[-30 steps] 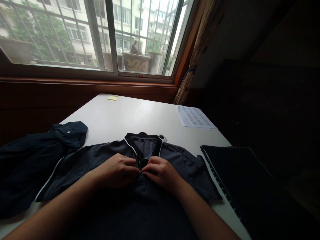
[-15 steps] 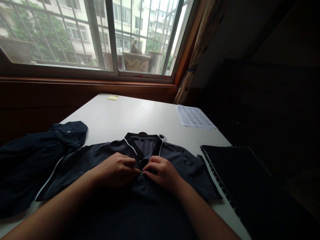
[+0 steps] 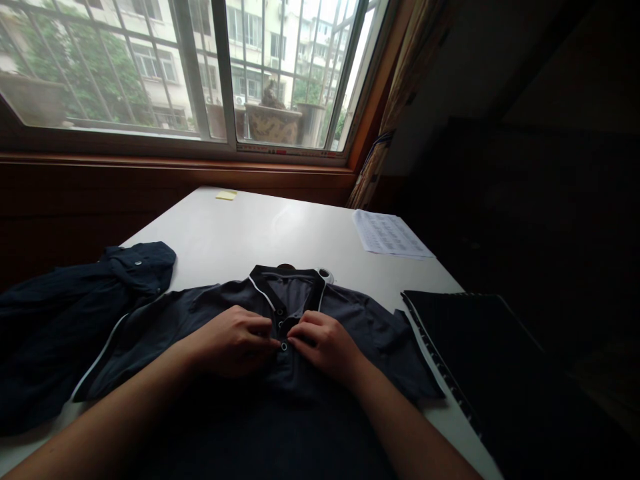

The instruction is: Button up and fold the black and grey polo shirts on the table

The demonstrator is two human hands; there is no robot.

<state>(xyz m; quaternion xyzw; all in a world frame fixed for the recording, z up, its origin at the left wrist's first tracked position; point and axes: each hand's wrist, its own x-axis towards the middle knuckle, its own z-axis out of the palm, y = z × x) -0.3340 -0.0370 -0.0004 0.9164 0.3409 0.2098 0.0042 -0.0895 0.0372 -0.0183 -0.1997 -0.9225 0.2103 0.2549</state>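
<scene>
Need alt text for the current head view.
Left hand and right hand touch the button placket of a dark short-sleeved polo shirt spread on a white table near a barred window. At left, a navy garment; at right, a dark flat item and printed sheets.

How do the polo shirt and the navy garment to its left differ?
The polo shirt lies spread out; the navy garment is bunched up. The polo shirt is edged in white; the navy garment shows no such edging. Both are dark cloth and lie on the white table.
</scene>
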